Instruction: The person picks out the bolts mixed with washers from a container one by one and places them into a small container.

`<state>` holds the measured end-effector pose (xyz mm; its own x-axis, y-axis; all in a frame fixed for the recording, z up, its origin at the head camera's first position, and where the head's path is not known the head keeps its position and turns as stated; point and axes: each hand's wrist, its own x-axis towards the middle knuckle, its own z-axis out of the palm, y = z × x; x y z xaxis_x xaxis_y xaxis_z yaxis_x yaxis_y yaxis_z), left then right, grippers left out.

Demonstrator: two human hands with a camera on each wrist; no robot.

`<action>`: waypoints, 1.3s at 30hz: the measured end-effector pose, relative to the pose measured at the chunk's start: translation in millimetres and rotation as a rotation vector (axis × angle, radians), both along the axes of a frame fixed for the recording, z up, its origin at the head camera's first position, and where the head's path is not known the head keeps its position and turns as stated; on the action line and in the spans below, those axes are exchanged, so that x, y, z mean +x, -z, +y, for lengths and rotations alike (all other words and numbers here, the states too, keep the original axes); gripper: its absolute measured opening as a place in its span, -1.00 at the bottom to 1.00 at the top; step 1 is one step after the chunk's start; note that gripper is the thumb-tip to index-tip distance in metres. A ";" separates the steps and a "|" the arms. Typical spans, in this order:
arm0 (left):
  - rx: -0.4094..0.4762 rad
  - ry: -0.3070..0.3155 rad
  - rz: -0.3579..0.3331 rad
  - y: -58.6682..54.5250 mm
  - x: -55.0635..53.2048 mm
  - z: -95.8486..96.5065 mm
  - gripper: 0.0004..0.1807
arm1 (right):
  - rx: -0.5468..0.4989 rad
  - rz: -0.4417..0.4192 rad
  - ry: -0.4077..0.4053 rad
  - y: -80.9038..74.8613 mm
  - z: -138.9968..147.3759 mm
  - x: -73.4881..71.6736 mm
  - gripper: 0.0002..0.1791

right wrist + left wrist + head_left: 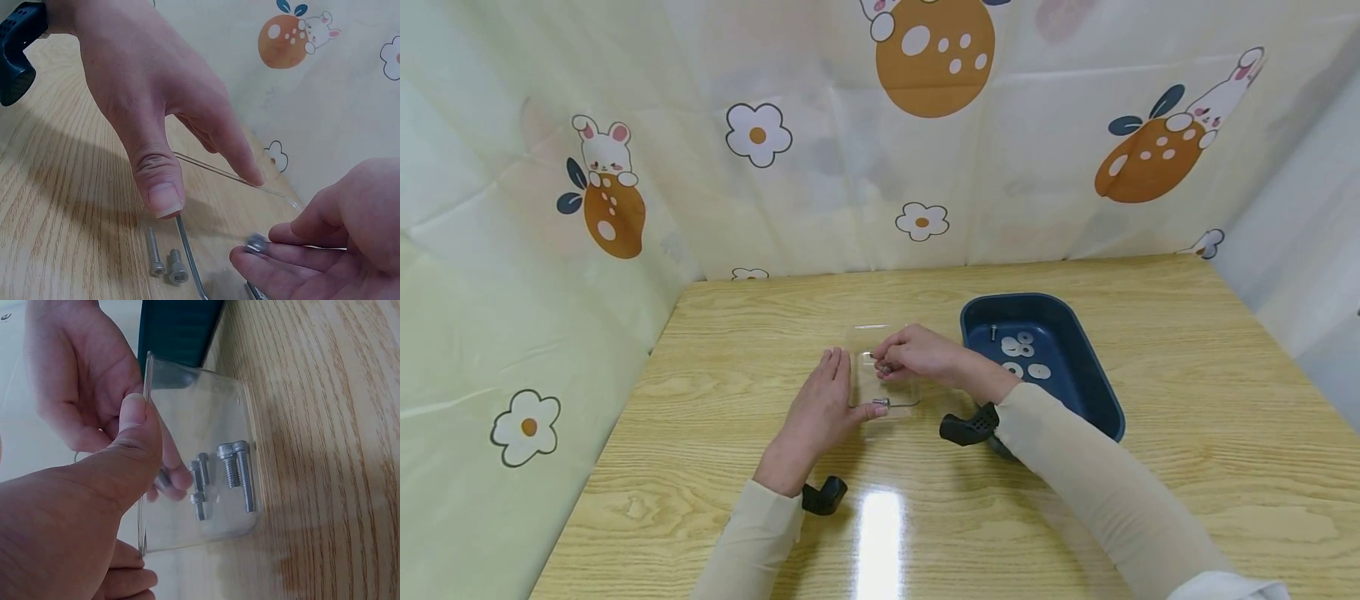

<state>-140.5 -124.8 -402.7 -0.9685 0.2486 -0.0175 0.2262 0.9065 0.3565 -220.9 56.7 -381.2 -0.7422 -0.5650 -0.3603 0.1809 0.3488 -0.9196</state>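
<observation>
A clear plastic box [883, 327] stands on the wooden table, with several metal socket-head bolts [244, 478] inside it. My left hand [820, 400] lies along the box's left side with its fingers stretched out. Its thumb touches the near rim, as the left wrist view shows. Over the inside of the box, my right hand [925, 354] pinches a small metal bolt [255, 243], blurred and partly covered by the fingertips. From the left wrist view the right fingers show through the clear wall, above the bolts on the bottom.
Right of the box sits a dark blue tray [1093, 392] holding several pale washers [1039, 372] and a bolt [993, 332]. The right forearm crosses over its near part. A patterned curtain [820, 192] hangs behind the table [700, 433].
</observation>
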 end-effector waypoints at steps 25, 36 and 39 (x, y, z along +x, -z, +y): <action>-0.003 0.000 -0.018 -6.5 -0.2 4.0 0.17 | -0.093 -0.005 0.088 -2.0 23.8 -2.7 -0.59; -0.002 0.022 0.000 -16.1 -1.5 15.7 0.18 | -0.134 0.007 0.172 -8.1 42.0 -2.2 -0.62; -0.011 0.030 0.006 -17.5 -1.9 19.6 0.17 | -0.147 0.012 0.195 -9.2 49.3 -2.9 -0.62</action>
<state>-142.4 -105.1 -385.3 -0.9606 0.2774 -0.0142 0.2557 0.9031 0.3449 -223.8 105.9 -372.0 -0.8464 -0.4561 -0.2750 0.2202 0.1703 -0.9605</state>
